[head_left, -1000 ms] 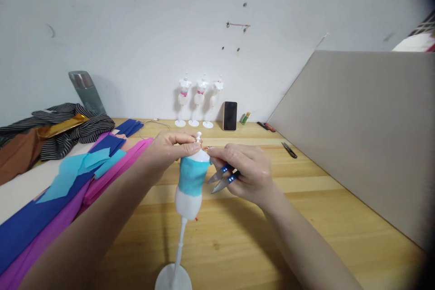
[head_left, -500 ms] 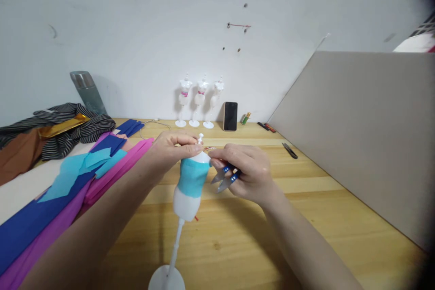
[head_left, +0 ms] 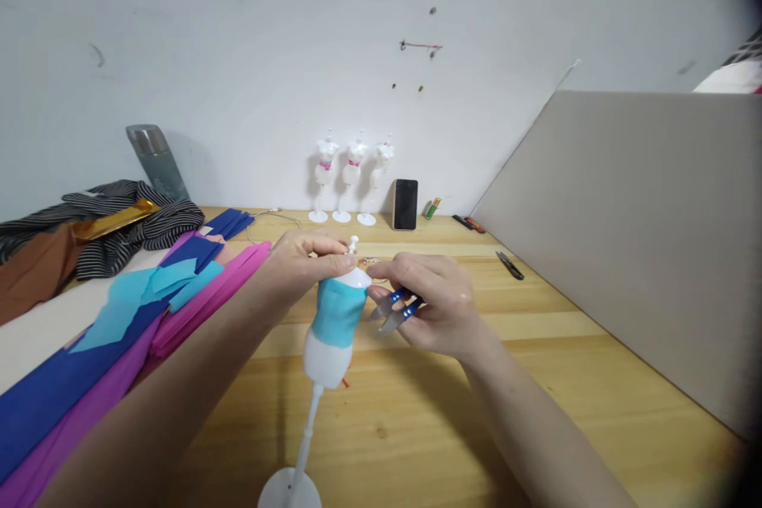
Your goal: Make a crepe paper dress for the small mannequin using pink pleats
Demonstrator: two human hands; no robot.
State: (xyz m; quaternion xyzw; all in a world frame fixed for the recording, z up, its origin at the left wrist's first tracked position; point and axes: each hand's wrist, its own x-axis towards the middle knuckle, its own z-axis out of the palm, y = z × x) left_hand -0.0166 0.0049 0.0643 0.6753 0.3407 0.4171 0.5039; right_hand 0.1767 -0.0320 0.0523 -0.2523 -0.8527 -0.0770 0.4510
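Observation:
A small white mannequin tilts on its stand, its round base near the bottom edge of the view. Turquoise fabric wraps its chest and waist. My left hand is closed around the mannequin's shoulder just below the neck knob; some fingers are hidden behind it. At the opposite shoulder is my right hand, its thumb and forefinger close to the fabric's upper edge. Blue-handled thread snips are tucked in that right hand, their grey blades pointing down and left, beside the fabric.
Three white mannequins stand by the wall, next to a propped phone. Colored fabric strips and striped cloth lie left, before a bottle. Black snips lie near the grey panel on the right.
My right thumb and forefinger have parted slightly at the mannequin's shoulder. Otherwise the hands, the mannequin and the snips stay almost where they were; the view has shifted a little.

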